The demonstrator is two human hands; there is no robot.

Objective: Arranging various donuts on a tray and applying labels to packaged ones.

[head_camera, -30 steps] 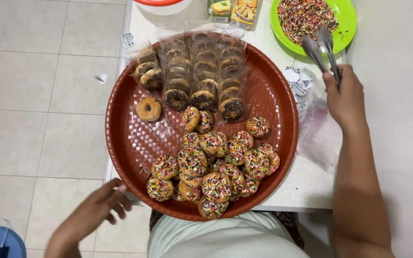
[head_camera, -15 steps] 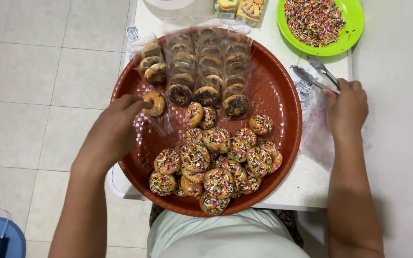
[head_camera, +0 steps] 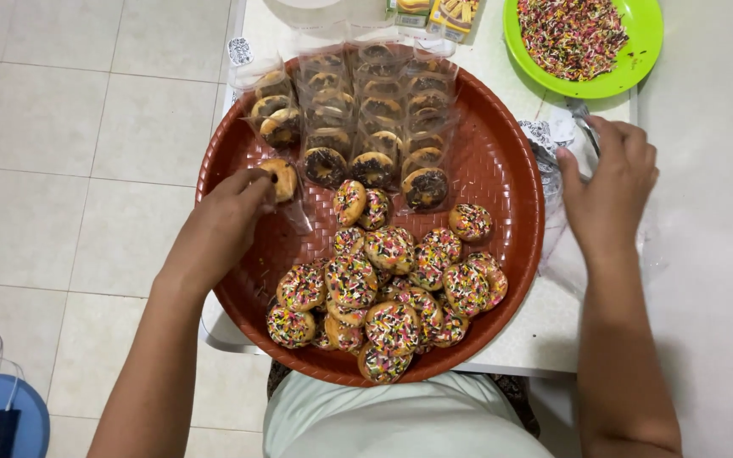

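Closing left hand [head_camera: 222, 225] fingers on a plain doughnut [head_camera: 279, 176] at left of the red woven tray [head_camera: 502, 161]; curling right hand [head_camera: 608, 191] over metal tongs [head_camera: 585, 131], grip unclear. Sitting finished: sprinkled doughnuts [head_camera: 388, 293] lower centre, bagged rows [head_camera: 366, 110] above. Hiding most of the tongs; blurring bag contents behind plastic.

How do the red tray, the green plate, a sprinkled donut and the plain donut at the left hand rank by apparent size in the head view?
1. red tray
2. green plate, partly cut off
3. sprinkled donut and plain donut: too alike to rank; left hand partly covers the plain one.
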